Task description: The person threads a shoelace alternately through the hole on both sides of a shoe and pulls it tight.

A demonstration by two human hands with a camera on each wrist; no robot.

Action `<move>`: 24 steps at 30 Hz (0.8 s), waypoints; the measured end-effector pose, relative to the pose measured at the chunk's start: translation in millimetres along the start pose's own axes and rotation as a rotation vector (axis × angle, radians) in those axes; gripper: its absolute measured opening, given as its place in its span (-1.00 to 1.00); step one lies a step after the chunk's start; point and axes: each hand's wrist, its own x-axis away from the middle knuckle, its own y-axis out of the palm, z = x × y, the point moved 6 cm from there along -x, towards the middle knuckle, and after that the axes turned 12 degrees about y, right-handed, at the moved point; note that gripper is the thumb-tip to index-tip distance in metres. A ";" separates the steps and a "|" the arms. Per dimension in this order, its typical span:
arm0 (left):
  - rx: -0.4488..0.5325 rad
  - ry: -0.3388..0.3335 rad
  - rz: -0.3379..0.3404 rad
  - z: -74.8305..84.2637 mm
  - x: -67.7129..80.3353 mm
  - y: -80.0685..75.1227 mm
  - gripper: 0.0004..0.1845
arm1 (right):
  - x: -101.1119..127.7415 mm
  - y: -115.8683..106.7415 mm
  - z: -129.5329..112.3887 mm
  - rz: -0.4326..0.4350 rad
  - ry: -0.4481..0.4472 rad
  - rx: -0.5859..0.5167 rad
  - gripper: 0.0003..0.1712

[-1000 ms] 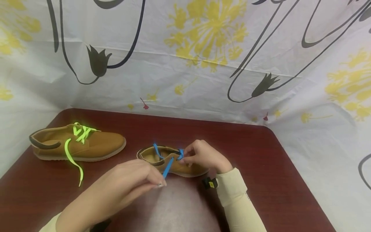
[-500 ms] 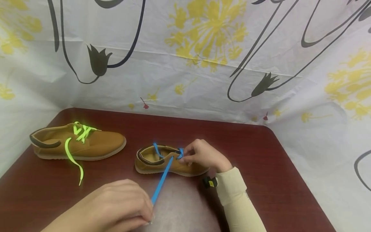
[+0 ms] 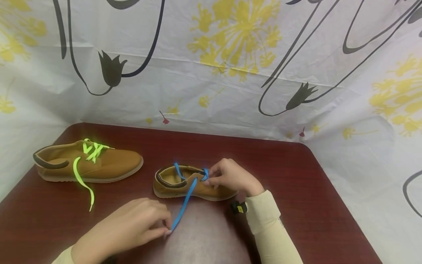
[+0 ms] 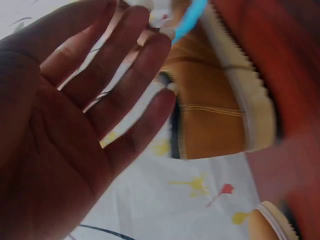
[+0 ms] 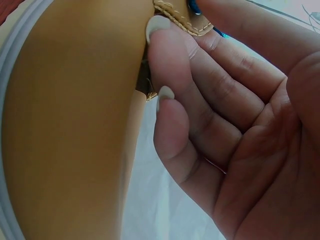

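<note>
On the red table [image 3: 296, 176], near its front edge, the left hand [image 3: 132, 225] pinches the free end of a blue lace [image 3: 184, 203] between thumb and fingertips. The lace runs tight from this pinch up to the eyelets of the near shoe [image 3: 178, 183]. How the thumb lies I cannot tell from the head view, because the back of the hand covers it. The left wrist view shows the palm [image 4: 60, 145] with long, almost straight fingers; only their tips meet the lace [image 4: 187, 20], and the pinch itself is cut off at the top edge and blurred.

The right hand [image 3: 230, 178] rests on the front of the near shoe, its fingers curled onto the laced part. The toe of the shoe is hidden below this hand. The right wrist view shows what the head view does not: the fingertips [image 5: 160, 30] press on the stitched edge of the upper [image 5: 75, 125], and a small piece of blue lace [image 5: 196, 7] shows beside them.

The near shoe is open and holds nothing except a second strand of lace that crosses its mouth. A second shoe [image 3: 89, 163] with a green lace [image 3: 82, 176] stands well apart at the left, and one lace end hangs down onto the table.
</note>
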 end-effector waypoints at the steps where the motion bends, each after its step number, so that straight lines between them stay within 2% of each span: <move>1: 0.004 -0.037 -0.026 -4.8 -0.2 3.9 -0.84 | -0.1 -0.1 0.0 0.000 0.000 0.001 -0.79; 4: 0.013 -0.145 -0.080 -16.9 -1.0 10.8 -0.86 | -0.1 -0.2 0.2 0.000 -0.002 0.005 -0.78; 6: -0.004 -0.192 -0.054 -21.3 -3.6 9.4 -0.84 | -0.1 -0.4 0.1 0.001 -0.004 0.010 -0.78; 8: -0.029 -0.221 0.040 -23.2 -8.8 2.0 -0.81 | 0.1 -0.7 0.1 -0.001 -0.006 0.011 -0.79; 12: -0.164 -0.291 0.309 -26.7 -21.6 -23.3 -0.78 | 0.7 -1.9 0.0 0.000 -0.002 0.005 -0.80; 13: -0.189 -0.328 0.359 -29.6 -24.3 -28.8 -0.78 | 0.9 -2.0 0.1 -0.001 -0.001 0.003 -0.80; 15: -0.221 -0.424 0.405 -38.1 -28.6 -36.0 -0.78 | 1.0 -2.2 0.2 -0.002 -0.002 0.002 -0.79; 17: -0.224 -0.541 0.364 -51.0 -32.5 -36.6 -0.68 | 0.9 -2.1 0.2 -0.001 -0.006 0.005 -0.78; 20: -0.194 -0.705 0.211 -72.9 -36.7 -27.2 -0.50 | 0.6 -2.0 0.0 0.006 -0.010 0.010 -0.77; 24: -0.075 -0.838 0.004 -97.0 -40.6 -7.2 -0.35 | 0.0 -0.7 -1.6 0.005 -0.014 0.006 -0.78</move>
